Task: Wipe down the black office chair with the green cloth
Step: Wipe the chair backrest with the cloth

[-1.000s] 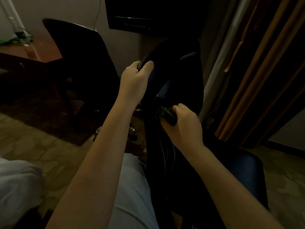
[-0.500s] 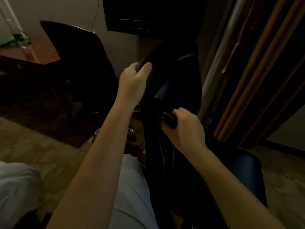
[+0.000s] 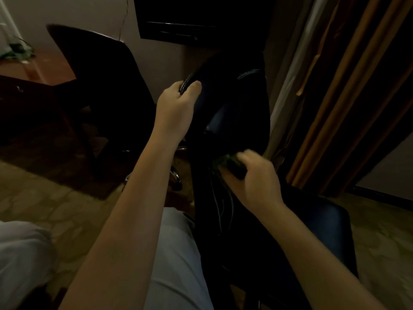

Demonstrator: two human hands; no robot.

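At the bottom of the frame a leg in pale trousers is sitting right beside the black office chair, and both forearms are reaching up from there toward it. The chair is filling the middle of the shot, its seat at lower right and its backrest rising to upper centre.

Just right of centre the right hand is curling its fingers round the green cloth, bunching it and pressing it on the lower back of the chair. That hand is blurry, so I can't say exactly how the fingertips are lying. Only a scrap of green is peeking out, with some pale threads trailing below it.

Higher up, centre frame, the left hand is gripping the stitched rim of the backrest, thumb on the near face and fingers wrapping over the edge.

My guess is the cloth is going to be soft and light, so wadding it in the fist is working fine. The chair looks heavy-ish with smooth, slick upholstery, and a chrome base is showing low down, so it's probably wanting to swivel. Bracing that rim seems like the right hold.

Further back, a second dark chair and a reddish desk are sitting upper left, with curtains hanging at right.
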